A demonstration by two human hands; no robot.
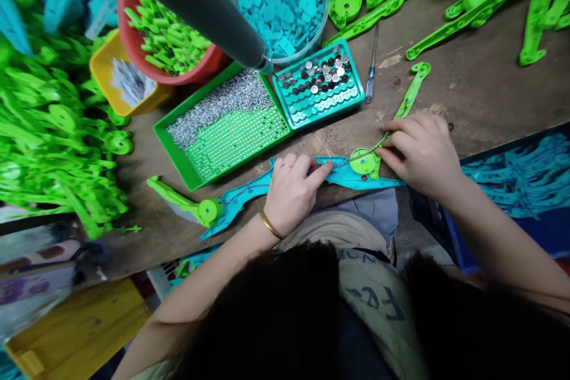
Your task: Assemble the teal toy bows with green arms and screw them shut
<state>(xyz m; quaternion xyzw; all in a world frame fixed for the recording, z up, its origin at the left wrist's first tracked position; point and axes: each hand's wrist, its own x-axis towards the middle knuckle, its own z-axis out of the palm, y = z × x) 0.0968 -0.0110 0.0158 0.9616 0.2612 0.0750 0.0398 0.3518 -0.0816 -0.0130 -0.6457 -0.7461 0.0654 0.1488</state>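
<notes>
A long blue plastic toy bow body (350, 177) lies along the table's near edge. Bright green limbs sit at its two ends, the left limb (176, 197) and the right limb (410, 94), each with a round hub. My left hand (291, 190) is closed over the middle of the body, its thumb pressing near a thin dark cord (354, 156). This cord runs across the right green hub (364, 163). Beside that hub, my right hand (421, 148) pinches the cord at the base of the right limb; its fingertips partly cover the spot.
A green tray (231, 142) of small metal screws and a teal tray (318, 110) of metal discs stand beyond the bow. A screwdriver (370, 80) lies beside them. Tubs of parts and green heaps (66, 148) surround these; a dark pole (200, 6) slants overhead.
</notes>
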